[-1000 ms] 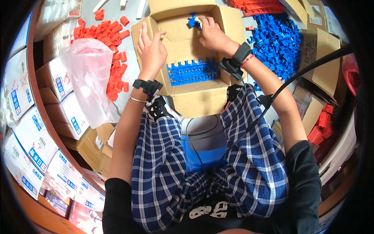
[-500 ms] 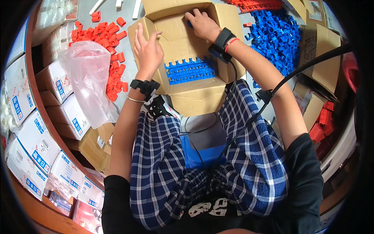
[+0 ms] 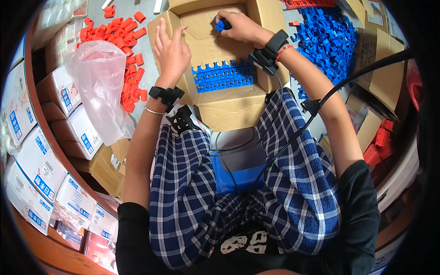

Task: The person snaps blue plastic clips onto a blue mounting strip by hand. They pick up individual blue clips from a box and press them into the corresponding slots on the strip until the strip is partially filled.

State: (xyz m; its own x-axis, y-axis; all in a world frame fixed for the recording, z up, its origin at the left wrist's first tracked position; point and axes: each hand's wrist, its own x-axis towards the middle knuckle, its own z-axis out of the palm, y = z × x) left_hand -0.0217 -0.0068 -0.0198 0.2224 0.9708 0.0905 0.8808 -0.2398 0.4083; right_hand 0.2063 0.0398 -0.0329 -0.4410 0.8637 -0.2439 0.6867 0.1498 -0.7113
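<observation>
An open cardboard box point(image 3: 229, 110) stands in front of my knees. Joined blue plastic pipe clips point(image 3: 224, 79) lie in rows along its near side. Over the far part of the box, my right hand point(image 3: 243, 27) pinches a blue plastic clip piece point(image 3: 222, 24); whether it is one clip or a few joined ones I cannot tell. My left hand point(image 3: 173, 52) rests at the box's left wall, fingers stretched and apart, holding nothing.
Red pipe fittings point(image 3: 123, 34) are heaped left of the box, beside a translucent plastic bag point(image 3: 103, 87). A pile of loose blue clips point(image 3: 325, 46) lies to the right. White cartons point(image 3: 41, 151) line the left side. A black cable point(image 3: 362, 68) crosses above my right arm.
My right hand has moved slightly left and nearer within the box, and the blue piece in its fingers now shows more. My left hand stays at the left wall, its fingers still spread.
</observation>
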